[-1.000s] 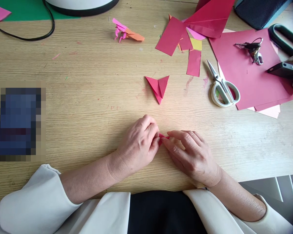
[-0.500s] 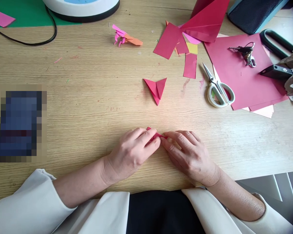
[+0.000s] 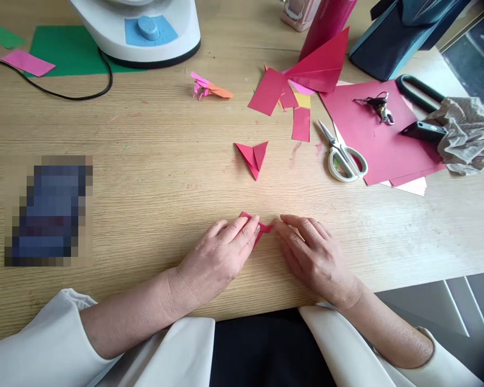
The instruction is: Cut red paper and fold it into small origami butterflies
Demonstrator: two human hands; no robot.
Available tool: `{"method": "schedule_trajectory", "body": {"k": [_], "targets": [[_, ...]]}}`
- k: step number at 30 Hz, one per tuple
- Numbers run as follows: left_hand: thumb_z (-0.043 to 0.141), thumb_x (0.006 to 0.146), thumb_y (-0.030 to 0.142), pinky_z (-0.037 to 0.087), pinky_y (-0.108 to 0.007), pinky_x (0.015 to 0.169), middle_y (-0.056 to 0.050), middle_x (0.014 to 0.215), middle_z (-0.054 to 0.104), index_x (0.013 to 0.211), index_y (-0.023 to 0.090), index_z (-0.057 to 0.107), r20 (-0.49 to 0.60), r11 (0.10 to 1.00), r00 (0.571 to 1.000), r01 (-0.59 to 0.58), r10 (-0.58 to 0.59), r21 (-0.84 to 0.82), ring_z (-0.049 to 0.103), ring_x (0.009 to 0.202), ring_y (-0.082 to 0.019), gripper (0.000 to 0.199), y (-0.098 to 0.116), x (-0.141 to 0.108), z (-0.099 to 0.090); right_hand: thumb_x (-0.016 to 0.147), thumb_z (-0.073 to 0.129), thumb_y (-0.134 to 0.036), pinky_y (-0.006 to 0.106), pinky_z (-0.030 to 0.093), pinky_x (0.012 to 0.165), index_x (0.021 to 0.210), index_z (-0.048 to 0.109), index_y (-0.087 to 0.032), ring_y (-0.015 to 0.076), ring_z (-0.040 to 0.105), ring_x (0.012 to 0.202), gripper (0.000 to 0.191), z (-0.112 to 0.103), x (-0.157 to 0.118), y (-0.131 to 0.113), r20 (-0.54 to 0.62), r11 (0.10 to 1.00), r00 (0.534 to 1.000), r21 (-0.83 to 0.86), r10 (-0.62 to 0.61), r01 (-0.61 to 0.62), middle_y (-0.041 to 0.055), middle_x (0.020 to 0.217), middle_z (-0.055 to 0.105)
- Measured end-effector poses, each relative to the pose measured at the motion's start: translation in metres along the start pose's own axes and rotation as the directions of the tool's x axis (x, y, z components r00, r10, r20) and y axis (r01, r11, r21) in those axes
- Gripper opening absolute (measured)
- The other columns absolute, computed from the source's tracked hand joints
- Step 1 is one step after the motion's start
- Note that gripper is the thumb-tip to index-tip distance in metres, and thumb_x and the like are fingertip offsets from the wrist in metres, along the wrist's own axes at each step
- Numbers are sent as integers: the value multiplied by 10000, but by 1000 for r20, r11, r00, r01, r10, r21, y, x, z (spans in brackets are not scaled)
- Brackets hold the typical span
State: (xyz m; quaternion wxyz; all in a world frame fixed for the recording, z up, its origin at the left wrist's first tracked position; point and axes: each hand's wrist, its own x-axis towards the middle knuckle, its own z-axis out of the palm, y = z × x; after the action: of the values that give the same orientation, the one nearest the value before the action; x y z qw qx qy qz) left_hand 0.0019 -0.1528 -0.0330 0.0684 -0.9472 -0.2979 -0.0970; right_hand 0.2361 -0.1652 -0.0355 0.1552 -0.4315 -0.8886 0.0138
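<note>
A small folded piece of red paper [image 3: 265, 229] lies on the table in front of me. My left hand [image 3: 221, 250] holds it down, its fingers pressed together over the paper's left part and hiding much of it. A narrow point sticks out to the right. Just beyond that point is my right hand [image 3: 312, 258], fingers bent and slightly apart, with no paper visible in them; its fingertips are a little blurred. Farther up the table sits another folded red paper piece [image 3: 253, 158], shaped like a V-notched triangle.
White-handled scissors [image 3: 344, 156] lie right of centre, beside red sheets [image 3: 347, 102] with keys [image 3: 379, 107] on them. Red paper cuttings [image 3: 268, 91] and a pink-and-orange paper figure [image 3: 210, 87] are farther back. A white appliance [image 3: 108, 21] with a cord stands back left; a blurred-out dark object [image 3: 50, 209] lies left.
My view has shifted, showing more of the table's back. My right fingertips have come away from the paper's right point; my left hand stays on the paper.
</note>
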Motion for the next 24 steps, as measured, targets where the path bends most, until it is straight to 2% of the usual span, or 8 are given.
{"method": "schedule_trajectory", "body": {"k": [4,8,11,13,16,20,24], "targets": [[404,948,56,492,-436,1024,-204,1425,573,1322,35,586,13,999,1000,4,-4,-34,538,1316,-302,416,2,-3,5,962,564,-201,432,515,830,1267,621,-180,275,614,1028,311,0,-1,-6,29,998,999,-54,-38,39,168,1302,632],[448,917,49,459,-438,1072,-202,1428,570,1339,27,565,26,998,999,23,-21,-66,530,1325,-301,438,2,-3,6,961,566,-190,410,500,815,1241,644,-180,268,614,1034,291,-2,-3,-5,60,993,997,-107,-39,46,154,1322,636],[492,920,57,470,-423,1046,-166,1342,642,1267,57,616,-17,993,999,33,-35,-114,581,1250,-278,369,-2,3,3,959,562,-182,388,511,769,1176,669,-163,254,638,978,243,-4,-6,1,29,992,999,-122,-17,21,159,1285,653],[526,944,105,506,-388,958,-110,1178,717,1108,118,684,-24,979,996,80,-86,-190,642,1099,-240,229,-6,12,1,965,548,-185,380,526,761,1120,679,-145,245,653,954,206,-5,-8,6,-16,995,1000,-99,5,-7,166,1260,660],[613,923,171,512,-346,817,-60,940,704,863,160,672,54,930,977,212,-205,-300,637,906,-207,85,-14,30,-1,957,533,-146,382,547,779,1156,653,-120,244,663,969,234,-6,-8,11,-76,996,996,-81,37,-44,180,1243,654],[760,812,222,504,-343,782,-34,874,659,829,176,642,203,839,928,369,-311,-400,632,852,-206,127,-22,46,-1,943,528,-117,375,560,780,1146,648,-132,230,675,951,236,-7,-5,12,-105,997,993,-50,59,-65,171,1239,645],[730,792,193,495,-323,756,-13,816,665,752,194,645,301,768,898,433,-321,-472,645,815,-199,94,-27,46,-1,943,528,-117,356,563,776,1121,670,-166,206,689,910,233,-10,8,14,-85,988,986,68,142,-136,141,1240,645]]}}
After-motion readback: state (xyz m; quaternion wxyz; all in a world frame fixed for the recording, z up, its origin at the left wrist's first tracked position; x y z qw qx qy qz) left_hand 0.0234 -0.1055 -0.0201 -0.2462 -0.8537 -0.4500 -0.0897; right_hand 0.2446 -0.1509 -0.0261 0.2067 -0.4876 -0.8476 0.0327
